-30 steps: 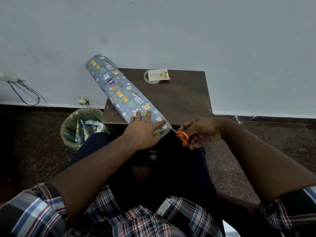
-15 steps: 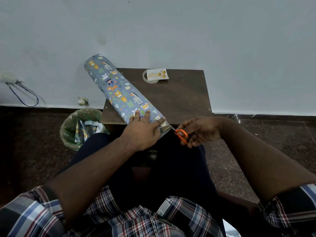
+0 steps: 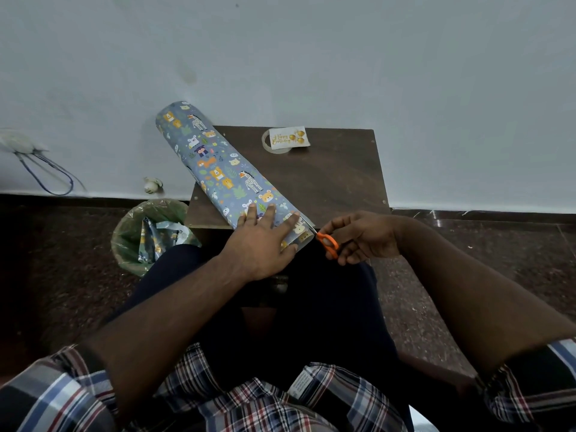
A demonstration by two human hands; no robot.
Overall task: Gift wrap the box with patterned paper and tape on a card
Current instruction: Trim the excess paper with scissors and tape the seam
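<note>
A long shape wrapped in blue animal-patterned paper (image 3: 218, 163) lies diagonally across the small dark wooden table (image 3: 336, 179), its far end past the table's back left corner. My left hand (image 3: 265, 241) presses flat on its near end. My right hand (image 3: 361, 236) holds orange-handled scissors (image 3: 327, 243), whose blades meet the paper's near edge. A "Happy Birthday" card (image 3: 288, 137) rests on a roll of clear tape (image 3: 270, 146) at the back of the table. The box itself is hidden under the paper.
A green-lined waste bin (image 3: 146, 235) with paper scraps stands on the dark floor left of the table. A pale wall rises right behind the table, with a cable (image 3: 46, 173) hanging at the left. My legs are under the table's near edge.
The scissors have moved in closer to the paper's near edge, so less of the blades shows. My left hand stays pressed on the paper.
</note>
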